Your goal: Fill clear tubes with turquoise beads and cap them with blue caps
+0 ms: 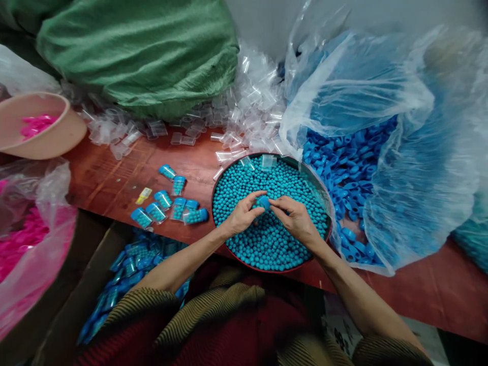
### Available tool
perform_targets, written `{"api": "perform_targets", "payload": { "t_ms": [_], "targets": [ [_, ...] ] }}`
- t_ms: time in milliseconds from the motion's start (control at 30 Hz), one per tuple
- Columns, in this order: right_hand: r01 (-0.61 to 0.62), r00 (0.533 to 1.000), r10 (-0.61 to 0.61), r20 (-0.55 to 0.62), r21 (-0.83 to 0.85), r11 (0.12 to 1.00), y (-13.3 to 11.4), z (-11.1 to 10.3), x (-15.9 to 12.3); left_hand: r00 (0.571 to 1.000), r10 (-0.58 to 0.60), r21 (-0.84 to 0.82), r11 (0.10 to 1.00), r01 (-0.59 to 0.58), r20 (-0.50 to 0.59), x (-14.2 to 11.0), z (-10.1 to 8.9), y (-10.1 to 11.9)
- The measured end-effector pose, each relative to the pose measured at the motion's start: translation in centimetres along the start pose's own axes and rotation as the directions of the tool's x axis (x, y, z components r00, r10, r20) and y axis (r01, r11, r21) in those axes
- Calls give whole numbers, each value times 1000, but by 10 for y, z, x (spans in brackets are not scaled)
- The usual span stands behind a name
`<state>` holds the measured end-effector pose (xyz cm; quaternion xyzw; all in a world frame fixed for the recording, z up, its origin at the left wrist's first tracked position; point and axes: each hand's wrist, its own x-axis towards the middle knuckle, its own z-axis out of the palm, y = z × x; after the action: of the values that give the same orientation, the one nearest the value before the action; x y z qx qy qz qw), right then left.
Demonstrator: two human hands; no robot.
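Observation:
My left hand (pixel 244 213) is closed around a small clear container whose contents are mostly hidden by the fingers. A blue cap (pixel 264 202) sits at its top end, and my right hand (pixel 295 217) pinches that cap from the right. Both hands are above a round, dark-rimmed basin of blue beads (pixel 267 249). Two empty clear tubes, one of them this wide tube (pixel 269 161), lie on the beads at the far side. Left of the basin, several capped containers filled with blue beads (pixel 163 200) lie on the red-brown table (pixel 114 178).
Clear empty tubes (pixel 255 107) are heaped behind the basin, beside a green cloth sack (pixel 145 51). On the right, a plastic bag (pixel 412 203) spills blue caps (pixel 343 173). A pink bowl (pixel 72 127) stands far left; filled containers (pixel 133 269) lie below the table edge.

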<state>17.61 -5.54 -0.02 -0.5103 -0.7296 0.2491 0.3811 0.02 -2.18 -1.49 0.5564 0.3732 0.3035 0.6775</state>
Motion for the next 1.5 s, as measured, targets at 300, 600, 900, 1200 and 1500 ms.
{"api": "perform_targets", "payload": {
  "t_ms": [300,600,900,1200,1500],
  "targets": [
    [57,996,-62,69,65,996,2,-1,-4,998,-19,-14,1000,18,-67,-4,10,1],
    [-420,869,488,74,631,652,3,-8,4,995,-48,18,999,47,84,-8,-5,13],
    [-492,779,619,99,709,505,-5,10,-3,996,-90,-186,979,88,-2,-11,1,10],
    [-414,886,435,160,695,588,-2,10,-19,989,-140,-385,911,148,48,-12,1,12],
    [-332,930,367,31,500,800,-14,-1,-14,991,-46,-181,981,69,128,-16,0,15]
  ]
}}
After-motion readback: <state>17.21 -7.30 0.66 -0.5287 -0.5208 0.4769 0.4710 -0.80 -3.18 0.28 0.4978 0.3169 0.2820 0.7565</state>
